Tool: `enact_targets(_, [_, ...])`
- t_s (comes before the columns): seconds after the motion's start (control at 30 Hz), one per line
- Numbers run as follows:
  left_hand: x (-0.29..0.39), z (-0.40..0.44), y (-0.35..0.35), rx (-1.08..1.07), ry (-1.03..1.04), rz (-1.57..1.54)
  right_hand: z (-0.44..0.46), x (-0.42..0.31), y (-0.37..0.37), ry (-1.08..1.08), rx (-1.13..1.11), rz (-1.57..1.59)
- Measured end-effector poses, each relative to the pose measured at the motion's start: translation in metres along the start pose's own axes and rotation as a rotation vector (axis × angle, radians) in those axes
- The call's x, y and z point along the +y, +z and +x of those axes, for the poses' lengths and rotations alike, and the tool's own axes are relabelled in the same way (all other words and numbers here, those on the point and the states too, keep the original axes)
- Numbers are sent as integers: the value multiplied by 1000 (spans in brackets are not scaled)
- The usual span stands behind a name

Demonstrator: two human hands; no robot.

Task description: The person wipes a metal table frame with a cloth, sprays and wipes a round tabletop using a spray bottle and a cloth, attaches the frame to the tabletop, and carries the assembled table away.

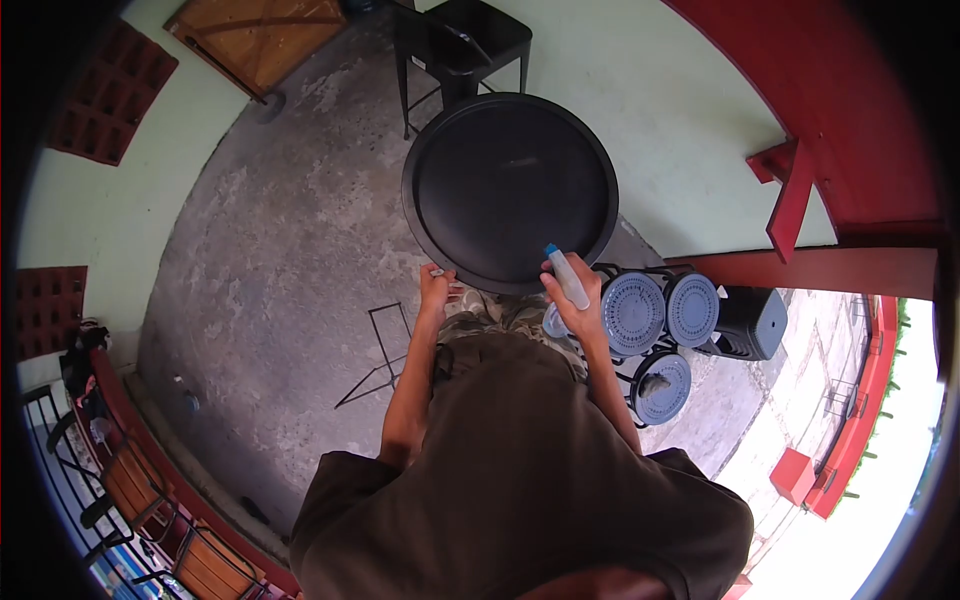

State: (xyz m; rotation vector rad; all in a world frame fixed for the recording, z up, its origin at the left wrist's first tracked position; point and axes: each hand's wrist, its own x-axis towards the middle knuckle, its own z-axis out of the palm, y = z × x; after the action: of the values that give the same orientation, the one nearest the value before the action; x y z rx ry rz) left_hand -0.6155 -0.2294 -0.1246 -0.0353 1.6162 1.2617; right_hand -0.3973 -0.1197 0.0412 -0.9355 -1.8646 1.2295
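Note:
A large round black tray-like top (515,185) with a raised rim lies in front of me, before a black metal stool. Near its lower left rim is my left hand (436,292), its fingers bent around something small and pale that I cannot make out. My right hand (580,295) is closed around a clear bottle (568,277) with a blue tip, held over the lower right rim. The bottle's tip points toward the black surface.
The black stool (480,40) stands beyond the round top. Several stools with round grey seats (633,312) are at my right, a black one (745,322) beside them. A thin black metal frame (388,362) is on the floor at left. Wooden chairs (135,482) stand beyond the low red wall.

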Motion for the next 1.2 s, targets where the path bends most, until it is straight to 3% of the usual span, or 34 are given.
enact_targets(0.07, [0,0,2,-5,-1,-8,-1,-3,-1,87,32,22])
enact_targets(0.27, [1,1,5,1,-3,11,-5,3,-9,83,63,-64])
enact_targets(0.5, [-1,4,3,-35,-9,10,-5,-5,-6,-23,-205,-25])
enact_targets(0.7, [-10,9,-6,32,-14,-94,-11,-2,10,-144,-299,-175])
enact_targets(0.8, [-13,11,-11,71,-7,-136,-11,-11,12,-63,-378,-148])
enact_targets(1.0, [-16,5,-16,244,26,-243,-21,6,3,-57,-282,-101])
enact_targets(1.2, [-17,11,-16,297,46,-280,-40,20,-28,65,-333,-332])
